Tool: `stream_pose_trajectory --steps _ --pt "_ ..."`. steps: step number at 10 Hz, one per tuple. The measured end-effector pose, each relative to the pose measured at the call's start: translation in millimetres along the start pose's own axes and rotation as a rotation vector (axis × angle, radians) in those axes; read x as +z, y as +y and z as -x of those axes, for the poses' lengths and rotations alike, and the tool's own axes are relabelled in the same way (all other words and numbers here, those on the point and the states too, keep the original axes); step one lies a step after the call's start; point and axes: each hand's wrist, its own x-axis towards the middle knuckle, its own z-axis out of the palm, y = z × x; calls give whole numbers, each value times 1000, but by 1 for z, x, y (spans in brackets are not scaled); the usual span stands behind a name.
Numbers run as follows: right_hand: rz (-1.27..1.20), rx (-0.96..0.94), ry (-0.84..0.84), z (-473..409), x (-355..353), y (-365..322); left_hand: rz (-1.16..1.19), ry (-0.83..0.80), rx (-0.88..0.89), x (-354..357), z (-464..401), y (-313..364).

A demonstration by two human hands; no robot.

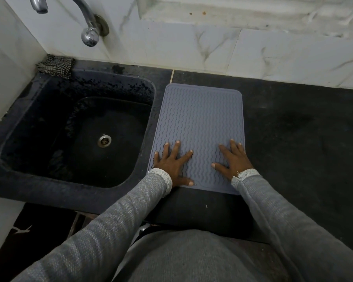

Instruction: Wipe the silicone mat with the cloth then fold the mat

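In the head view, a grey rectangular silicone mat with wavy ridges (200, 127) is laid flat and unfolded on the black stone counter (293, 129), just beside the dark sink (49, 176). Its near end is pressed down by the left hand (172, 164) and the right hand (233, 160), fingers spread straight, nothing gripped. A checked cloth (56, 66) is bunched at the sink's far left corner, under the chrome tap (88, 27).

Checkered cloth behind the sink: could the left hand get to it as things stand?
Probably yes. The left hand lies flat on the mat, holding nothing, and only the open sink lies between it and the checkered cloth.
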Motion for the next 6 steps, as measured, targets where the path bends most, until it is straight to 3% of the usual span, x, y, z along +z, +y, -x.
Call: stream_pose_trajectory --steps 5,6 --pt "15 17 -22 1 -5 -1 -28 -4 0 -6 -1 3" --pt "-37 -6 48 1 -13 -3 -14 121 10 -10 -1 4"
